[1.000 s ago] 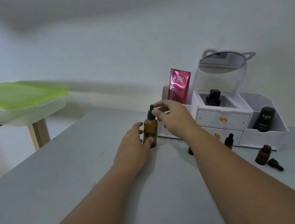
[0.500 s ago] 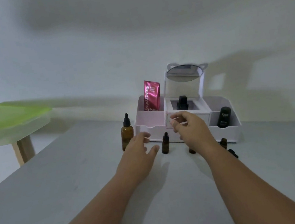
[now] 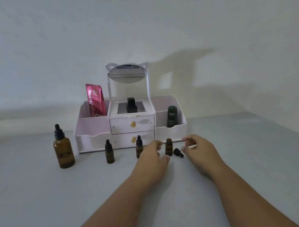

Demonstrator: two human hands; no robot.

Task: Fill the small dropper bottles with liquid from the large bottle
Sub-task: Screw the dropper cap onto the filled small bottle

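The large amber bottle [image 3: 63,150] with a black dropper cap stands upright at the left of the grey table. Three small amber bottles stand in front of the organizer: one capped [image 3: 109,152], a second capped [image 3: 138,146] partly behind my left hand, and a third uncapped [image 3: 168,147]. Its black dropper cap [image 3: 178,152] lies on the table just right of it. My left hand [image 3: 152,158] is open, fingers close to the uncapped bottle's left side. My right hand [image 3: 198,148] is open just right of the loose cap. Neither hand holds anything.
A white cosmetic organizer [image 3: 131,128] with two drawers and a cat-ear mirror [image 3: 127,73] stands against the wall behind the bottles. It holds a pink sachet [image 3: 96,102], a black bottle [image 3: 131,106] and a dark green tube [image 3: 171,116].
Both hands left the large bottle and moved right to the uncapped small bottle and its cap. The view turned right, so the green-lidded box at the left is gone.
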